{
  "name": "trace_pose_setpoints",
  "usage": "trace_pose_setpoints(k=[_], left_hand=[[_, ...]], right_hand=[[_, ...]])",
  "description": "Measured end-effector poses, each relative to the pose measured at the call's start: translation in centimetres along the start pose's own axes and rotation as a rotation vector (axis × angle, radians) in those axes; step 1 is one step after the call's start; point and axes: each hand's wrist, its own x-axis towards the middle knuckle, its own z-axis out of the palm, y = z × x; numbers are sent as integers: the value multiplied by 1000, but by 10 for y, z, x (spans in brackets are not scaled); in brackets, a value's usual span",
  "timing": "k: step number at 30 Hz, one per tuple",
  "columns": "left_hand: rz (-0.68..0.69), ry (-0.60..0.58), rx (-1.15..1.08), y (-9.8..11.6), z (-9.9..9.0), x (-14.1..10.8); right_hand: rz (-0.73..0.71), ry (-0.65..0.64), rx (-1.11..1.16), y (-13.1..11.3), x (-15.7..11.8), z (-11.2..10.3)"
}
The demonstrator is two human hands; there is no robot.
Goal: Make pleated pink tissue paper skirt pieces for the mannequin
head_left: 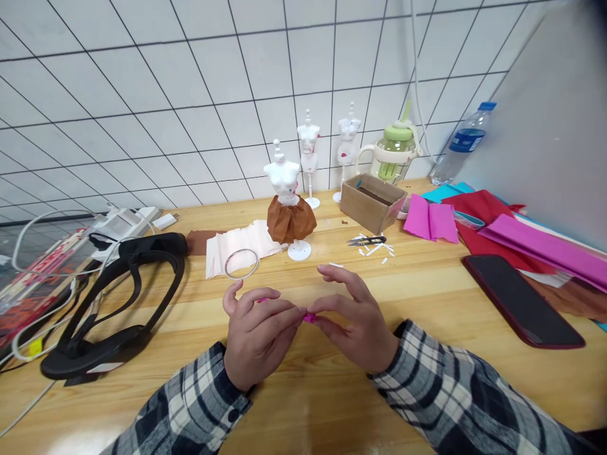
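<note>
A small magenta piece [310, 317] shows between my two hands, low over the wooden table. My left hand [263, 332] pinches its left end, and a bit more magenta shows behind those fingers. On the other side, my right hand [355, 319] grips the piece between thumb and index finger, its other fingers raised. Beyond the hands stands a white mini mannequin [283, 180] wearing a gathered brown skirt [291, 219]. Left of it, pale pink fabric [227, 249] lies flat with a thin ring [241, 263] on it.
Two more mannequins [308, 148], a cardboard box [372, 202] and a jug [396, 151] stand behind. Snips [367, 241] lie among white scraps. Right are coloured papers [431, 218], a bottle [459, 148] and a phone [521, 300]; left, a black headset frame [128, 338] and cables.
</note>
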Motion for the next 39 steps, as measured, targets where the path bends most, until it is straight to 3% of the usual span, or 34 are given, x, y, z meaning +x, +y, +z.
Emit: trace_pose_setpoints(k=[6,28,31,35,39], left_hand=[[-2,1,-31,2,-1,1],[-93,-62,-88,-3,2,-3],[-175,-70,-151,-3,6,-1],[-333,-40,-319,-2,13,0],[-371,-39,-345,-4,15,-1]], right_hand=[[56,53,98,-2,0,1],[79,66,90,-5,0,0],[117,100,121,-5,0,1],[142,49,220,-6,-2,5],[221,69,257,-4,-5,6]])
